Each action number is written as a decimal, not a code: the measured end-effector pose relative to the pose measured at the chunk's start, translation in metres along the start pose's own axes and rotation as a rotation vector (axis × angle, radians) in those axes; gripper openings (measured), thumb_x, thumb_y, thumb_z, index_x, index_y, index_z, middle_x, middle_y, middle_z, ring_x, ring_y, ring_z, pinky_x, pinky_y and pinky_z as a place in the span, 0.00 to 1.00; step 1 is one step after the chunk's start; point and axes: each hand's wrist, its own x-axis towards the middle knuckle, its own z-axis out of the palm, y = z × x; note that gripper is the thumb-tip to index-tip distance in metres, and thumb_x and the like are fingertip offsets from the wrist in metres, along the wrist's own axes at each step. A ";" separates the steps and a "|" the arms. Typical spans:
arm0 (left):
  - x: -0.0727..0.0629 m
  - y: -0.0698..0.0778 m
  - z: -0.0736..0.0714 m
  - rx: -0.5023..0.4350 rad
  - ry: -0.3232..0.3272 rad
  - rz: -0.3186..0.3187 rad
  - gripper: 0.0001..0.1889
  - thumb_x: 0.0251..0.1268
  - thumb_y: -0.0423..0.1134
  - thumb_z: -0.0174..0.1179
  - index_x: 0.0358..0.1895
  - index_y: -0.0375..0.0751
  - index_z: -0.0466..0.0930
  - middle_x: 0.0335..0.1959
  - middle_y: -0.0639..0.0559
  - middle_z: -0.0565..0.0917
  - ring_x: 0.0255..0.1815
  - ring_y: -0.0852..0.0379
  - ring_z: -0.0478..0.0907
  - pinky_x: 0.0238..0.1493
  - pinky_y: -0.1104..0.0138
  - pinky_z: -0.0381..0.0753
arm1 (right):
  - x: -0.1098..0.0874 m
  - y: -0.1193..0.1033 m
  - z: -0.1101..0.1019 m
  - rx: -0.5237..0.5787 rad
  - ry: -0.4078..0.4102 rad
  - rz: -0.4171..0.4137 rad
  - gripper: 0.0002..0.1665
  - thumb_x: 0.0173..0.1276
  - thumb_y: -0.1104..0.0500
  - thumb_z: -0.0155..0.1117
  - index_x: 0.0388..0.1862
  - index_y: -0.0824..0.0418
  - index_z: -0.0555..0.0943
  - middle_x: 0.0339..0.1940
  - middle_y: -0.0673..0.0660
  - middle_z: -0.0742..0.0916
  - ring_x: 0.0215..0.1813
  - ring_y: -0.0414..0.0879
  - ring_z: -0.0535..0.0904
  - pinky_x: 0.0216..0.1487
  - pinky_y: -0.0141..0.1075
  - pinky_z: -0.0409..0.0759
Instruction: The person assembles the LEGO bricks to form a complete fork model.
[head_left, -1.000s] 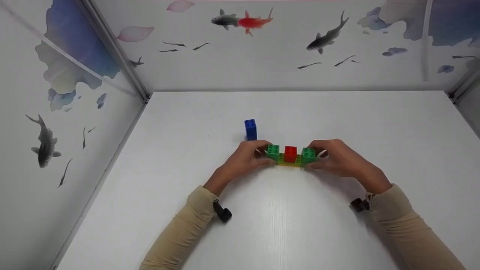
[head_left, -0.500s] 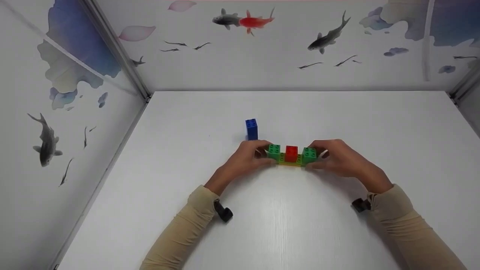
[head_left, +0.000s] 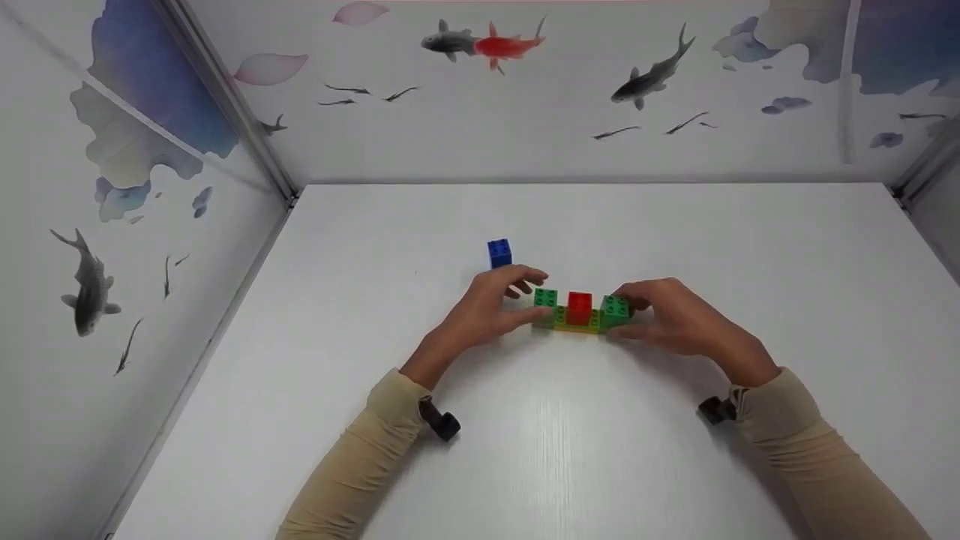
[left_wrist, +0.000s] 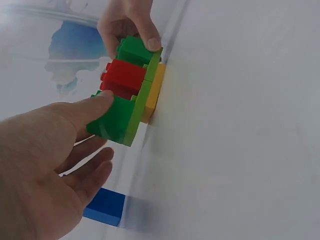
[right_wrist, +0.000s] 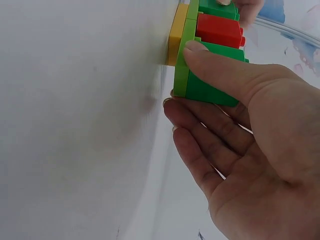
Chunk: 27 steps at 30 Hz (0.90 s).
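Observation:
A small toy-brick build stands on the table: a yellow brick (left_wrist: 155, 92) at the bottom, lime green bricks (left_wrist: 140, 107) across it, and on top a left green brick (head_left: 545, 298), a red brick (head_left: 579, 306) and a right green brick (head_left: 615, 306). My right hand (head_left: 679, 319) pinches the build's right end, thumb on its near side. At the other end my left hand (head_left: 480, 307) is spread, its fingers off the build. Its thumb tip overlaps the left green brick; whether they touch I cannot tell. Behind this hand stands a blue brick (head_left: 499, 253), partly hidden.
The white table (head_left: 375, 225) meets a fish-painted back wall (head_left: 525, 142) and a similar left wall (head_left: 165, 300). A black wrist camera (head_left: 442, 424) sits at the left cuff, and another black camera (head_left: 716, 410) at the right.
My left hand has let go of the build's left end; its fingers have lifted and opened away, covering more of the blue brick. My right hand keeps its hold.

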 end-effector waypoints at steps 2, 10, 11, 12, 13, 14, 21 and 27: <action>0.001 0.002 -0.004 -0.012 0.082 0.051 0.24 0.75 0.46 0.72 0.68 0.43 0.82 0.63 0.43 0.87 0.60 0.47 0.86 0.64 0.55 0.88 | 0.000 0.000 0.000 0.002 0.002 -0.002 0.24 0.66 0.58 0.83 0.59 0.60 0.89 0.50 0.53 0.93 0.54 0.50 0.88 0.61 0.54 0.88; 0.004 -0.003 -0.015 0.082 0.451 0.098 0.15 0.77 0.38 0.68 0.63 0.45 0.86 0.55 0.49 0.88 0.55 0.51 0.85 0.59 0.57 0.89 | 0.000 -0.003 0.001 -0.011 0.004 -0.003 0.24 0.66 0.59 0.83 0.60 0.61 0.89 0.50 0.54 0.93 0.53 0.50 0.88 0.61 0.53 0.89; 0.005 -0.004 -0.016 0.094 0.479 0.081 0.16 0.77 0.38 0.68 0.63 0.45 0.86 0.56 0.49 0.88 0.56 0.51 0.85 0.59 0.58 0.88 | -0.001 -0.003 0.001 -0.012 0.003 0.002 0.25 0.66 0.59 0.83 0.60 0.61 0.89 0.51 0.54 0.93 0.53 0.50 0.88 0.61 0.53 0.89; 0.005 -0.005 -0.016 0.104 0.503 0.060 0.16 0.77 0.38 0.69 0.64 0.46 0.85 0.57 0.49 0.87 0.58 0.50 0.84 0.60 0.58 0.88 | -0.001 -0.004 0.001 -0.011 0.001 0.007 0.25 0.66 0.59 0.83 0.61 0.61 0.88 0.51 0.55 0.93 0.53 0.51 0.88 0.61 0.53 0.89; 0.005 -0.006 -0.016 0.114 0.520 0.035 0.17 0.77 0.38 0.69 0.65 0.46 0.85 0.59 0.49 0.86 0.60 0.51 0.83 0.61 0.59 0.87 | -0.001 -0.004 0.000 -0.010 -0.001 0.012 0.25 0.66 0.59 0.82 0.61 0.62 0.88 0.52 0.55 0.93 0.53 0.51 0.87 0.61 0.53 0.89; 0.005 -0.006 -0.016 0.122 0.535 0.006 0.18 0.76 0.38 0.69 0.66 0.47 0.84 0.61 0.50 0.84 0.62 0.50 0.82 0.62 0.60 0.86 | -0.001 -0.005 0.000 -0.008 -0.003 0.016 0.26 0.66 0.59 0.82 0.62 0.62 0.88 0.52 0.56 0.93 0.54 0.52 0.87 0.62 0.53 0.89; 0.006 -0.012 -0.014 0.097 0.538 -0.153 0.28 0.75 0.40 0.71 0.74 0.45 0.76 0.72 0.48 0.77 0.72 0.46 0.77 0.72 0.56 0.83 | -0.002 -0.005 0.000 0.005 -0.010 0.021 0.25 0.66 0.60 0.82 0.62 0.61 0.88 0.51 0.55 0.93 0.53 0.51 0.87 0.61 0.53 0.89; 0.006 -0.020 -0.010 0.068 0.501 -0.180 0.29 0.77 0.40 0.68 0.77 0.44 0.73 0.73 0.47 0.79 0.73 0.49 0.78 0.74 0.55 0.82 | -0.002 -0.002 0.001 0.001 -0.004 0.012 0.26 0.67 0.59 0.82 0.63 0.61 0.88 0.53 0.55 0.93 0.53 0.51 0.87 0.62 0.53 0.89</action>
